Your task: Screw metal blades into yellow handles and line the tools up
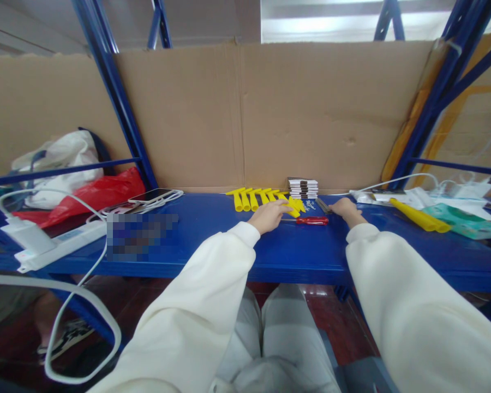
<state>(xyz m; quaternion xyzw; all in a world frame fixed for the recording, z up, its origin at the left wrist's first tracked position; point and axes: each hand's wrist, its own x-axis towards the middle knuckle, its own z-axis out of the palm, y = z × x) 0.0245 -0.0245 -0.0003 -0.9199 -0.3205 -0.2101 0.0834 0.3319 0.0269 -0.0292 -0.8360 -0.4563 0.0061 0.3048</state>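
Several yellow plastic T-shaped pieces with hollow round handles lie in a row on the blue tabletop. My left hand is closed over the right part of this row, its fingertips on a slanted yellow piece. Just right of those fingers lies a screwdriver with a red handle; its shaft runs toward my left hand. My right hand rests low on the table with curled fingers, at the near end of a thin grey metal tool. Its fingertips are partly hidden.
Behind the tools stands a stack of small white boxes against a cardboard panel. A yellow tube-like piece and plastic packets lie right. At left are a power strip, phone, cables and red bag.
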